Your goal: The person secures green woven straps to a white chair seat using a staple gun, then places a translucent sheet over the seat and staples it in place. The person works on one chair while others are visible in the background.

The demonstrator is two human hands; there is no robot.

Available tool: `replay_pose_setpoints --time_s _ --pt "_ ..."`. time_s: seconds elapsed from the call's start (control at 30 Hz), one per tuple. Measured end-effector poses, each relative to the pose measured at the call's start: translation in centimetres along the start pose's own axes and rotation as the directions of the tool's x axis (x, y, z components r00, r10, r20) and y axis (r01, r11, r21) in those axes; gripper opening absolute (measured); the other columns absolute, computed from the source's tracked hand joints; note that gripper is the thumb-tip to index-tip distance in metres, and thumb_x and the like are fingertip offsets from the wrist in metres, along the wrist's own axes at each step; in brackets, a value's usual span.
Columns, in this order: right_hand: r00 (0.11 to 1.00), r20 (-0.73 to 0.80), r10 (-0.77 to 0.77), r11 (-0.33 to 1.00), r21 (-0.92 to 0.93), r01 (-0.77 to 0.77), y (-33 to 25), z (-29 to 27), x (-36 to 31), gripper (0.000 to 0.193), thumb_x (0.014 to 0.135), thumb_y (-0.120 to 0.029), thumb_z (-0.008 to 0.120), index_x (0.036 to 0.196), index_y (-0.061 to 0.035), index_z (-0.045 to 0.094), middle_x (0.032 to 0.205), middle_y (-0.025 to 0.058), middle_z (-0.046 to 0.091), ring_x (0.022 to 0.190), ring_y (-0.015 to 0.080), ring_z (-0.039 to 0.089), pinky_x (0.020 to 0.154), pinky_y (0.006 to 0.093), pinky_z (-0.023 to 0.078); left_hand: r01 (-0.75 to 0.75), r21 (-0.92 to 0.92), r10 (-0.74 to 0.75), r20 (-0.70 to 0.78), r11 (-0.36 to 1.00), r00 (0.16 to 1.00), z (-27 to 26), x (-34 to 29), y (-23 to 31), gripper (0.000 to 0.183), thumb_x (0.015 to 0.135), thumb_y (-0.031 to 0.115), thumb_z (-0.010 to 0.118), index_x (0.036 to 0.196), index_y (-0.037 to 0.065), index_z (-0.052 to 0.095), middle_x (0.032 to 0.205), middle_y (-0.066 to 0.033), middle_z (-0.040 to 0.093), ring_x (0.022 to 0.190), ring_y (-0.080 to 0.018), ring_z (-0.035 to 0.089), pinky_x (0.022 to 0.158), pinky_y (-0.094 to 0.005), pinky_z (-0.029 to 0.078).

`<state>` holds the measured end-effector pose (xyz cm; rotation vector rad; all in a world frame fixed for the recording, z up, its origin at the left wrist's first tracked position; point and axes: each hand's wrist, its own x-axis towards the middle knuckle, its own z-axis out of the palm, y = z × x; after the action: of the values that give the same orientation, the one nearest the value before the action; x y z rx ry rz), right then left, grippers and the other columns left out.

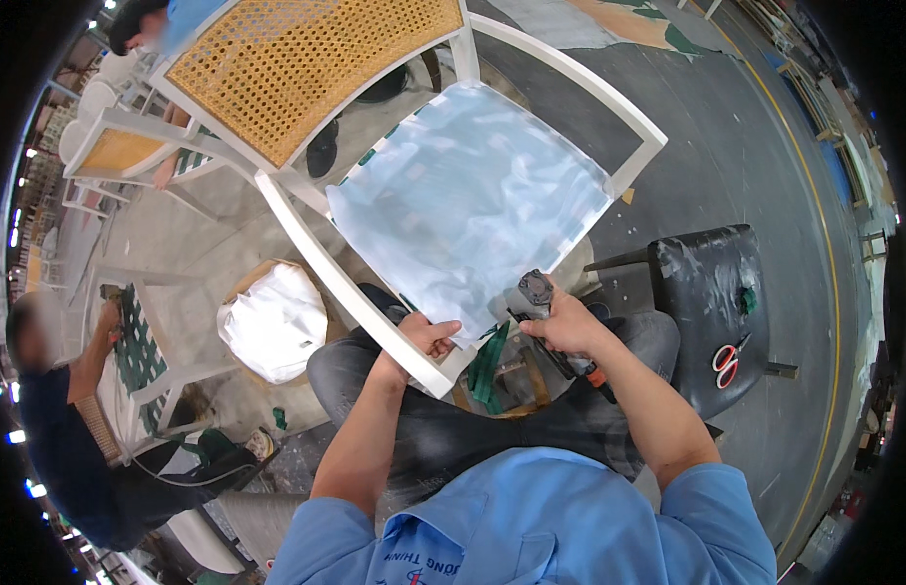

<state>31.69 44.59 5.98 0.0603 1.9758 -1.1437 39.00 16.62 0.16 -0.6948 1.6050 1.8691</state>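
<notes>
A white chair [351,302] with a woven cane back [307,63] stands in front of me, its front edge close to my knees. Thin whitish fabric [472,185] covers its seat, and green patches show through and along its sides. My left hand [426,336] is closed on the fabric at the near left corner, thumb lying on top. Wrapped round the handle of a dark staple gun [537,289], my right hand [568,324] holds it by the front edge. Green webbing strips [486,375] hang below the seat between my hands.
At my right, a black padded stool [697,292] bears red-handled scissors [728,361] and a green scrap [747,299]. A round container with white cloth [275,322] stands left. Beyond it, a co-worker [73,419] handles another white chair [170,375] with green webbing. Another person is at the upper left.
</notes>
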Motion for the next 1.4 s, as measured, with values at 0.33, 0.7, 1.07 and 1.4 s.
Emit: replay_pose_setpoints --time_s 0.33,0.7,1.07,1.4 --pt "1.000 0.000 0.001 0.997 -0.081 -0.001 -1.1 0.3 -0.4 0.089 0.088 -0.019 0.082 0.161 -0.0074 0.032 0.105 0.0166 0.076 0.087 0.0260 0.074 0.078 0.0397 0.058 0.025 -0.363 0.008 0.088 0.932 0.996 -1.4 -0.5 -1.5 0.035 0.089 0.028 0.086 0.078 0.005 0.062 0.060 -0.0050 0.060 0.048 -0.0124 0.055 0.044 -0.0301 0.041" --pt "1.000 -0.013 -0.013 0.998 -0.067 0.012 -1.4 0.5 -0.6 0.084 0.092 -0.011 0.079 0.161 -0.0114 0.032 0.107 0.0077 0.072 0.063 0.0127 0.060 0.057 0.0312 0.053 0.099 -0.327 -0.094 0.031 0.940 0.995 -0.8 -0.3 -2.4 0.066 0.084 0.029 0.091 0.112 -0.024 0.062 0.091 -0.0222 0.074 0.069 -0.0267 0.073 0.061 -0.0379 0.061" --pt "0.988 0.156 -0.014 0.989 0.146 -0.010 -5.2 1.3 -1.4 0.074 0.094 -0.011 0.078 0.156 -0.0129 0.039 0.114 0.0054 0.069 0.073 0.0127 0.061 0.058 0.0287 0.053 0.101 -0.158 -0.086 0.100 0.982 0.991 -1.2 0.0 -0.6 0.058 0.087 0.028 0.088 0.109 -0.022 0.065 0.090 -0.0178 0.074 0.068 -0.0250 0.071 0.062 -0.0355 0.057" --pt "0.968 0.243 0.056 0.988 0.128 -0.089 -2.8 3.7 0.0 0.068 0.096 -0.007 0.076 0.153 -0.0132 0.040 0.107 0.0067 0.070 0.058 0.0125 0.057 0.048 0.0288 0.046 0.195 -0.156 -0.164 0.192 0.968 0.968 -2.1 0.9 -1.0 0.034 0.092 0.030 0.084 0.080 0.001 0.069 0.065 -0.0038 0.062 0.053 -0.0140 0.056 0.051 -0.0313 0.043"
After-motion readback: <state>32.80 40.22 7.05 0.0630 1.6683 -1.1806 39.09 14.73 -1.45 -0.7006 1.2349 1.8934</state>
